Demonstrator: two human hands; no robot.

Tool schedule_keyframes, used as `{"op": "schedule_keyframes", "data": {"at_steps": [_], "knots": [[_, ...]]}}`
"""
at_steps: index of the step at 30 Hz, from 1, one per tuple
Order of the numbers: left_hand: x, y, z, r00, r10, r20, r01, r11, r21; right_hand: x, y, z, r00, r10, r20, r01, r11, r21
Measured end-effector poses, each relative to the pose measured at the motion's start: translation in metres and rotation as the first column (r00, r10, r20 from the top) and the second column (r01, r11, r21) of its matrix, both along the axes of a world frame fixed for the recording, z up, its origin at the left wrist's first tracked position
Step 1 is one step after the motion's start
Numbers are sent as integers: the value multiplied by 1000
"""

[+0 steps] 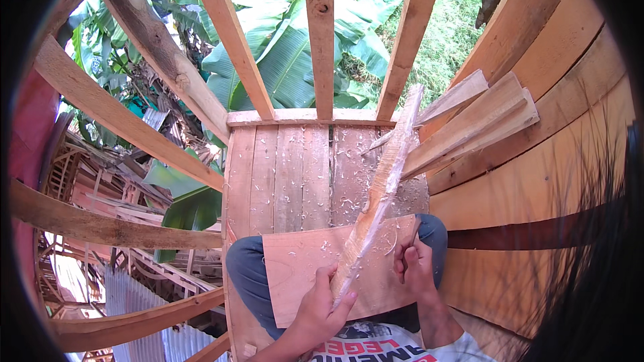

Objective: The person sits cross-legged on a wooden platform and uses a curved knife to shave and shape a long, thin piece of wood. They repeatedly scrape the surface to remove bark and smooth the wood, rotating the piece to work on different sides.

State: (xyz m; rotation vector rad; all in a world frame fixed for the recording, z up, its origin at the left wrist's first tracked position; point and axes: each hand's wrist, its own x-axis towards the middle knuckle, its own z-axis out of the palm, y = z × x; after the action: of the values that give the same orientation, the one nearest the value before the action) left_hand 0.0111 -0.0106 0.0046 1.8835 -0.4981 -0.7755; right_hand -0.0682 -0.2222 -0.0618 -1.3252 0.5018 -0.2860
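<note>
My left hand [322, 308] grips the lower end of a long, rough strip of wood [379, 204]. The strip slants up and away to the right, its edges whittled and pale. Under it, a flat wooden board [302, 268] lies across my lap with curled shavings on it. My right hand [417, 268] is closed at the board's right edge, apart from the strip. A thin, dark sliver shows above its fingers, too small to identify, and the rest of what it holds is hidden.
Several split wood pieces [476, 124] lean against the plank wall [516, 194] at the right. Shavings litter the plank floor [288, 174]. Upright wooden slats [318, 40] form a railing in front and at the left, with banana leaves [282, 60] and corrugated sheets [134, 308] beyond.
</note>
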Motion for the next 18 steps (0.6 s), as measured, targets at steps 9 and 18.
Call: {"op": "schedule_keyframes", "data": {"at_steps": [9,18], "knots": [[-12,-16,-2,991,-54,121,46,997,67,20,20,24,996,-63,63,26,881,473],[-6,-24,7,990,-130,55,110,953,282,16,22,27,990,-141,26,103,823,559]]}}
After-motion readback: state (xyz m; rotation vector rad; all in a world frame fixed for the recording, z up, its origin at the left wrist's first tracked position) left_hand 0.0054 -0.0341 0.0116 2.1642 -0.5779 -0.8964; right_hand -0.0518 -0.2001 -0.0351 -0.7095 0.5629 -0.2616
